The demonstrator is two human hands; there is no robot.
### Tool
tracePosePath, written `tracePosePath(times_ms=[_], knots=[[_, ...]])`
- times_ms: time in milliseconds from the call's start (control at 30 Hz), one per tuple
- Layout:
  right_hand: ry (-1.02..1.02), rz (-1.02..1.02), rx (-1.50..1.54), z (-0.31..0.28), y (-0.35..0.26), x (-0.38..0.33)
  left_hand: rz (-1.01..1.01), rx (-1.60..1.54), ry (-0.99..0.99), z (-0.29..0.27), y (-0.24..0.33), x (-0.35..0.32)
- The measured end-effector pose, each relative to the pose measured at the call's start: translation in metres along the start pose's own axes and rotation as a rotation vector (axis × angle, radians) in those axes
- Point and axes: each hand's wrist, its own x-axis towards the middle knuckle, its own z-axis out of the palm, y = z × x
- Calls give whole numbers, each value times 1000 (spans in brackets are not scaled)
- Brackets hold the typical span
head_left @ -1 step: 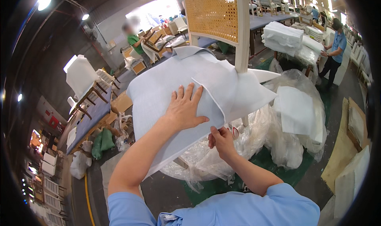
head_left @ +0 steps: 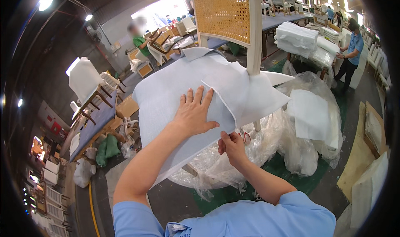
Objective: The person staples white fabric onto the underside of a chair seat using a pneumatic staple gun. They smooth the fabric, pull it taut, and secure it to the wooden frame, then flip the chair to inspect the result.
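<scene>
We lay our left hand (head_left: 193,115), fingers spread and grasping nothing, flat on the pale cloth (head_left: 160,91) covering the cane-backed chair (head_left: 254,56)'s seat, our curled right hand (head_left: 234,148) pinching its near edge.

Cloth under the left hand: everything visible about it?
The pale blue-gray cloth looks thin, laid over the chair at seat height, far edge folded back. A flap with a whitish edge curves across its right part; a pointed corner juts right beyond the chair's upright. The left hand lies flat and spread on it; the right hand is at its near-right edge, grip unclear.
</scene>
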Motion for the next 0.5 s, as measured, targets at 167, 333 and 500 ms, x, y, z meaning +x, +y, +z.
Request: tracePosePath(times_ms=[167, 333, 500], knots=[[-8, -16, 43, 7, 12, 3, 33, 22, 79, 6, 1, -3], [60, -32, 21, 11, 31, 13, 89, 52, 162, 14, -3, -7], [7, -115, 67, 16, 43, 36, 56, 211, 172, 28, 9, -7]])
